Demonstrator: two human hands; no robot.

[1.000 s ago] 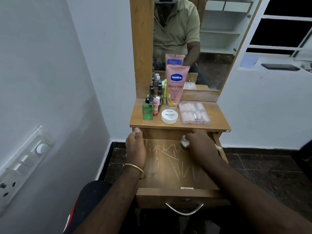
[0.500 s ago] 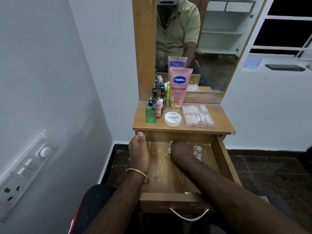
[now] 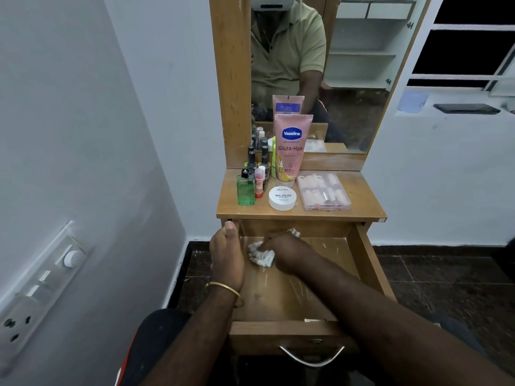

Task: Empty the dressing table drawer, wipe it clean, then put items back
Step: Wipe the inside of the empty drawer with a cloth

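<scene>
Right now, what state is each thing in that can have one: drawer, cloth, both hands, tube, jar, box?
Drawer: pulled open, no items inside.
Cloth: crumpled, pressed on the drawer floor.
Right hand: grips the cloth.
Left hand: rests on the drawer's left side.
Pink tube: upright on its cap.
White jar: lid on.
Clear box: closed, lying flat.

We see two bare forearms with no sleeves reaching the wrists. The left hand (image 3: 227,257) has a thin gold bangle (image 3: 224,291) round its wrist; the right hand (image 3: 287,253) wears nothing we can make out. In the mirror (image 3: 348,79) our olive-green short-sleeved polo shirt (image 3: 287,51) shows, collar open, with a white headset (image 3: 271,2) above it. Below, dark trousers (image 3: 156,338) cover the left knee, with a red and white stripe along the side.
</scene>
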